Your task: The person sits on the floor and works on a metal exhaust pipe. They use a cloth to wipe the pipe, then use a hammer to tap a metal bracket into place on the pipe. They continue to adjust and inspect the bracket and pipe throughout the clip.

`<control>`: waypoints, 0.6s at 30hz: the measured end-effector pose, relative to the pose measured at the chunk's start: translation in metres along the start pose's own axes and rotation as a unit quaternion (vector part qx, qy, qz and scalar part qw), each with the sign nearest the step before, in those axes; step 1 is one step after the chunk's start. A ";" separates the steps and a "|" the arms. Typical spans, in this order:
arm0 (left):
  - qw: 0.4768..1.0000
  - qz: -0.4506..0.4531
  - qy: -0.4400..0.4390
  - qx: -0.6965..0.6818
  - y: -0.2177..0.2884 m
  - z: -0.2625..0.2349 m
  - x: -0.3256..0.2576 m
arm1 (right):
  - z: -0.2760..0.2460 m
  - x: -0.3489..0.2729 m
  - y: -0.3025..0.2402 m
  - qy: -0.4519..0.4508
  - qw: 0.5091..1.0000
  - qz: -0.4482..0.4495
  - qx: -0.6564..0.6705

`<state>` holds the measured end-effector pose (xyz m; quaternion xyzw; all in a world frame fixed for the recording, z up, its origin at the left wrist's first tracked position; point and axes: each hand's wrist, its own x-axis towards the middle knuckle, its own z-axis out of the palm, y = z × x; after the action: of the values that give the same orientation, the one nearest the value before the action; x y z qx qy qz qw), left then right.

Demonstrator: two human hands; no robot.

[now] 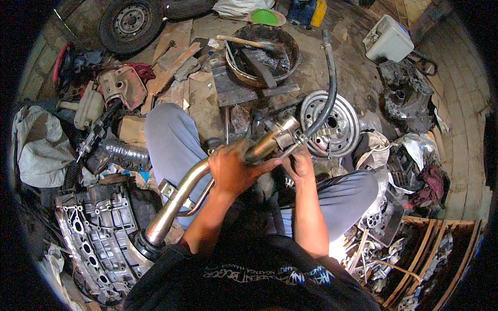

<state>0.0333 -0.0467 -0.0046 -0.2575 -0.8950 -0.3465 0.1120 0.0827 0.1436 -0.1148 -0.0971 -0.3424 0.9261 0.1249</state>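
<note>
A bent metal pipe (pixel 179 194), shiny and brownish with a thin side tube and a bracket, slants across my lap. It looks like a fuel filler pipe. Its lower end sits in a black rubber sleeve (pixel 144 244) by my left side. My left hand (pixel 228 168) is wrapped round the pipe below its wide upper end. Close by, my right hand (pixel 300 165) has its fingers closed at the thin side tube, just under the joint where a black rubber hose (pixel 331 85) is attached. The hose curves up and away; the right fingertips are partly hidden.
An engine block (pixel 96 233) lies at my left. Ahead are a round basin (pixel 293 54) with a wooden-handled hammer (pixel 241 41) and a steel wheel rim (pixel 350 116). A tyre (pixel 129 26), a grey-white container (pixel 389 39), and a gearbox casing (pixel 404 96) stand farther out. Loose metal parts (pixel 384 259) crowd the right.
</note>
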 end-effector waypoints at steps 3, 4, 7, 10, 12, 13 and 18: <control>0.999 -0.024 0.001 -0.028 -0.002 0.002 0.001 | 0.012 0.004 -0.004 -0.073 0.994 0.028 0.071; 0.999 -0.030 0.005 -0.036 -0.003 0.003 0.001 | 0.010 0.008 0.005 -0.080 0.991 0.045 0.101; 0.998 -0.033 0.023 -0.053 0.001 0.003 0.003 | -0.011 0.000 0.048 -0.044 0.981 0.107 0.156; 0.998 -0.023 0.035 -0.052 0.001 -0.002 0.000 | 0.002 -0.004 0.072 0.067 0.992 0.094 0.043; 0.997 -0.035 0.026 -0.071 0.010 -0.017 0.004 | -0.018 0.009 0.081 0.114 0.967 0.133 0.185; 0.996 -0.041 0.022 -0.080 0.012 -0.023 0.005 | -0.032 0.015 0.071 0.173 0.958 0.103 0.206; 0.992 -0.018 0.087 -0.091 0.003 -0.017 0.008 | -0.059 0.014 -0.060 0.170 0.954 -0.209 0.134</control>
<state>0.0285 -0.0535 0.0128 -0.2193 -0.8510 -0.4497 0.1597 0.0952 0.2275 -0.1210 -0.1619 -0.2012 0.8864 0.3843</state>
